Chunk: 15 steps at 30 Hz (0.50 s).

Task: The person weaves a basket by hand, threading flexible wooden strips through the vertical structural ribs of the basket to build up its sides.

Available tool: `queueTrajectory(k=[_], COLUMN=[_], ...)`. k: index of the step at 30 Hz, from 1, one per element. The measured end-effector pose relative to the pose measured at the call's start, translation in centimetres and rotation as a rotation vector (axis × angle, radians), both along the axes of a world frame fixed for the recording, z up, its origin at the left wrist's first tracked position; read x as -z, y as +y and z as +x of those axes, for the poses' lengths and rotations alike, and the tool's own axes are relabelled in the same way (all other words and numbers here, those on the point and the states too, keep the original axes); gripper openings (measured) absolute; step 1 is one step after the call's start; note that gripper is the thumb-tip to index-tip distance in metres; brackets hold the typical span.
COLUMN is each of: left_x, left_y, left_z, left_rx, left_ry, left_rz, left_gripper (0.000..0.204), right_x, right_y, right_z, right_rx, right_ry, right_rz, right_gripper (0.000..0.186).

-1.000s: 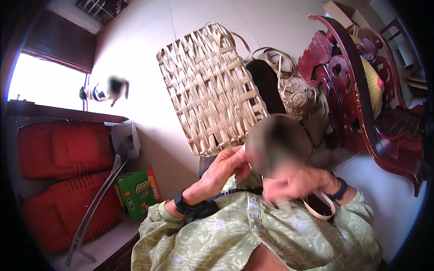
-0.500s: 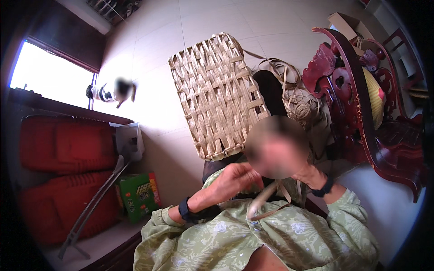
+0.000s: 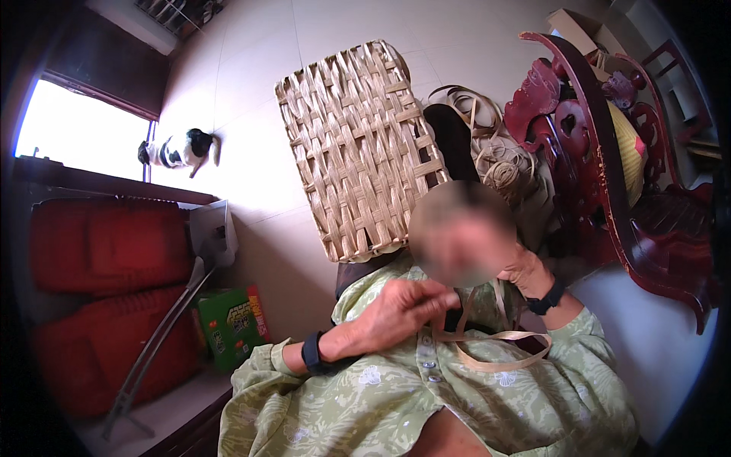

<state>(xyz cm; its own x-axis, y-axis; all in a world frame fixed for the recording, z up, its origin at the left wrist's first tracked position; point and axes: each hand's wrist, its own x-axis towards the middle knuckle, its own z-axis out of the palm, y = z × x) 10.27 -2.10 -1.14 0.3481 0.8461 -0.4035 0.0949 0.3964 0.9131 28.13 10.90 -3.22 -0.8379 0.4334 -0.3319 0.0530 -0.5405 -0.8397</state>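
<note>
A woven basket (image 3: 354,152) of flat tan strips lies tilted beyond my hands, one broad woven face toward me and several strip ends along its right edge. My left hand (image 3: 400,312) is closed in a pinch in front of my shirt, apart from the basket. From its fingertips a narrow tan strip (image 3: 506,364) loops out to the right across the shirt. Near the basket's lower right corner is my right hand (image 3: 529,276), raised, its fingers hidden by a blurred patch. Part of the strip hangs just below that hand.
A tangle of tan strips (image 3: 509,171) lies right of the basket, beside a carved dark-red wooden chair (image 3: 609,175). At left are red plastic cases (image 3: 110,244), a grey metal frame (image 3: 164,343) and a green box (image 3: 228,327). A black-and-white animal (image 3: 179,150) stands by the doorway.
My left hand has moved slightly down and right. The strip now spreads in a wide loop to the right over my shirt. The basket appears slightly higher and further left.
</note>
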Motion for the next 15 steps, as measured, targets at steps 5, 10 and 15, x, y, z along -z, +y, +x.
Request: queueTrajectory(k=[5, 10, 15], left_x=[3.2, 3.8, 3.8], left_y=[0.1, 2.7, 2.6], left_z=[-1.4, -1.5, -1.1], left_rx=[-0.067, -0.317, -0.346], left_ry=[-0.15, -0.452, -0.422], left_rz=[-0.139, -0.264, -0.128], left_gripper=[0.04, 0.04, 0.025], right_x=[2.3, -2.5, 0.7], right_y=[-1.7, -3.3, 0.2], right_z=[-0.1, 2.1, 3.6], right_rx=[0.061, -0.712, -0.701], right_ry=[-0.133, -0.157, -0.375], right_rz=[0.002, 0.38, 0.083], right_gripper=[0.028, 0.022, 0.029])
